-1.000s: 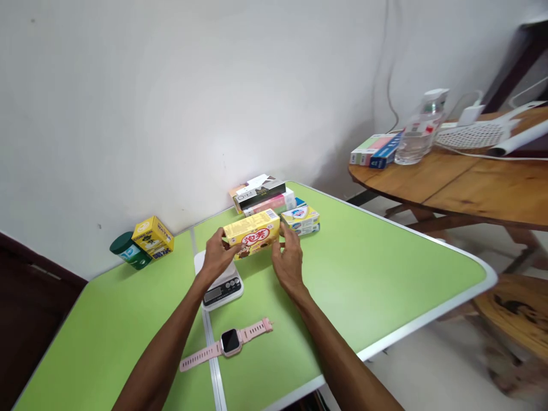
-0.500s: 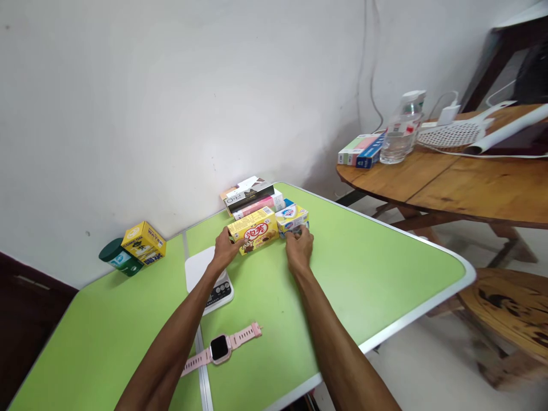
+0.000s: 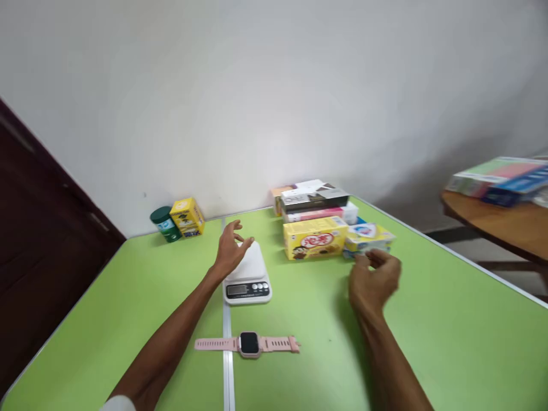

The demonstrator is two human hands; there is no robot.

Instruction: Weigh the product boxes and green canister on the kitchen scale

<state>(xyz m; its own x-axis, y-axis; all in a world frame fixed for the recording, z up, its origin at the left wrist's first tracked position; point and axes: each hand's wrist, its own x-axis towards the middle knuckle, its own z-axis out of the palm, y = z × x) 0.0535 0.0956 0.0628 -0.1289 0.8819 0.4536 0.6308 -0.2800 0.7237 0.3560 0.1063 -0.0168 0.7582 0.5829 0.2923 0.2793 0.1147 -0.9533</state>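
Observation:
My left hand (image 3: 233, 248) hovers over the left side of the white kitchen scale (image 3: 248, 265), holding nothing, its thumb and fingers apart. My right hand (image 3: 375, 279) is in the air just in front of the yellow and white soap box (image 3: 368, 235). Its fingers are loosely curled and slightly blurred, and I see nothing in them. Left of the soap box stands a yellow snack box (image 3: 315, 238) with a red oval label, untouched. On the near part of the table lies a pink-strapped smartwatch (image 3: 249, 344) with a dark screen.
Behind the snack box is a stack with a black and white box (image 3: 314, 198) and a pink and white box (image 3: 338, 213). At the far left, a green canister (image 3: 166, 224) stands beside a yellow box (image 3: 187, 217). A wooden table (image 3: 492, 220) holds more boxes at right.
The snack box was held, then set down beside the soap box and let go. My left hand moved left over the scale; my right hand drew back. The view turned left.

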